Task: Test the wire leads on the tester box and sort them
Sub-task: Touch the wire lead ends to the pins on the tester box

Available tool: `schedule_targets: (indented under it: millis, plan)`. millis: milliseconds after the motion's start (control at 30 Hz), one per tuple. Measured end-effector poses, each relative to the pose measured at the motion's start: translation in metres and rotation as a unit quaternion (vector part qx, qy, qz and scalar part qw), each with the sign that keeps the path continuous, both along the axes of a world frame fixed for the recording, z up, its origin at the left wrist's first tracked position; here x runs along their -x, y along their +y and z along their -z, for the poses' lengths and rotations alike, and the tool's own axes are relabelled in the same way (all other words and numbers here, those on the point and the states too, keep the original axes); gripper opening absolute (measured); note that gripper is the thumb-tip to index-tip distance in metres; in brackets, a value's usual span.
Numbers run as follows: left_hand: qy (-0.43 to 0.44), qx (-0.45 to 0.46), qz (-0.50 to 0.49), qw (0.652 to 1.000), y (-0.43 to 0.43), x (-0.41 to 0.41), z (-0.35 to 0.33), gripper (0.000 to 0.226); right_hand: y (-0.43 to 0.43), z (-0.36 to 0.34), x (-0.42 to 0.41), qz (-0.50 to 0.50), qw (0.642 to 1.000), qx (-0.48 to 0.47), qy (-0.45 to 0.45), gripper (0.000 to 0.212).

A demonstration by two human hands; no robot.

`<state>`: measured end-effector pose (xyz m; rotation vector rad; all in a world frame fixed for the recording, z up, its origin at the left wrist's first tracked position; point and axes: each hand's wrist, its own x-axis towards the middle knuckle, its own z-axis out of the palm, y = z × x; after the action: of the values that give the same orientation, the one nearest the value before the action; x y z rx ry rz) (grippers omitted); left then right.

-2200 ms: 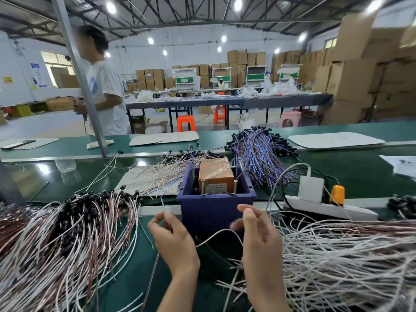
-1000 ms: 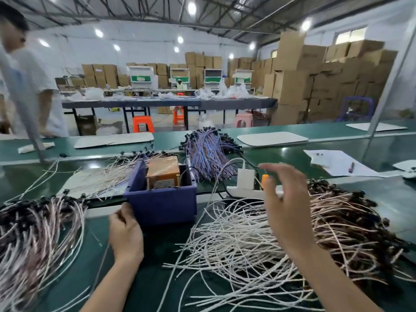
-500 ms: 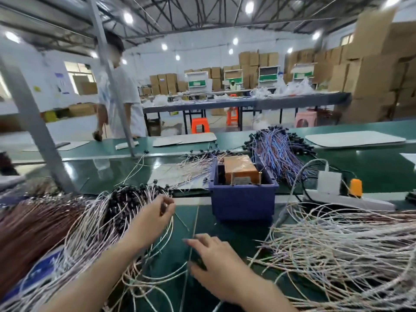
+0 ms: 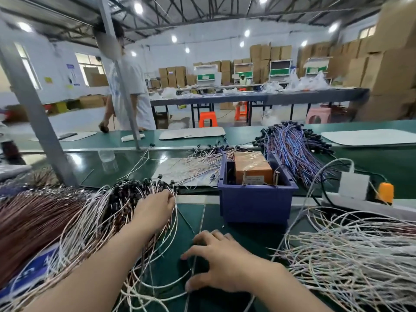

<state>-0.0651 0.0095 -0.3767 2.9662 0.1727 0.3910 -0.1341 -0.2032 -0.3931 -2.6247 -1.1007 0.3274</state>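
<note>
The tester box [image 4: 252, 167], orange-brown, sits inside a blue bin [image 4: 254, 206] at the centre of the green bench. A big pile of white and brown wire leads [image 4: 90, 221] with black heads lies to the left. My left hand [image 4: 155, 210] rests on that pile, its fingertips pinched on a lead among the black heads. My right hand [image 4: 222, 262] lies flat on the green mat in front of the bin, fingers spread over a thin wire and holding nothing. A second pile of white leads [image 4: 349, 255] spreads out to the right.
A blue-purple lead bundle [image 4: 292, 147] lies behind the bin. A power strip with a white adapter [image 4: 353, 185] and an orange plug [image 4: 386, 192] sits at right. A slanted metal post [image 4: 33, 104] rises at left. A person in a white shirt [image 4: 132, 91] stands across the belt.
My left hand has gone from the bin to the left pile. My right hand has come down from above the right pile onto the mat.
</note>
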Motion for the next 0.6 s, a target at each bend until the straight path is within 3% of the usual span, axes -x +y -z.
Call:
schedule_targets:
  millis: [233, 333, 433, 600]
  plan:
    - [0.049, -0.062, -0.083, 0.993, -0.018, -0.018, 0.010, 0.039, 0.021, 0.010, 0.009, 0.072, 0.994, -0.031, -0.079, 0.040]
    - [0.061, -0.050, -0.124, 0.989, -0.025, -0.020, 0.012, 0.025, 0.013, 0.008, 0.004, 0.105, 0.988, -0.112, -0.011, 0.036]
    - [0.061, 0.027, -0.139, 0.988, -0.025, -0.018, 0.009, 0.022, -0.003, 0.006, 0.001, 0.132, 0.953, -0.256, 0.088, 0.028]
    - [0.018, 0.256, -0.133, 0.957, -0.015, -0.013, -0.002, 0.042, -0.026, 0.013, 0.002, 0.186, 0.882, -0.407, 0.149, 0.017]
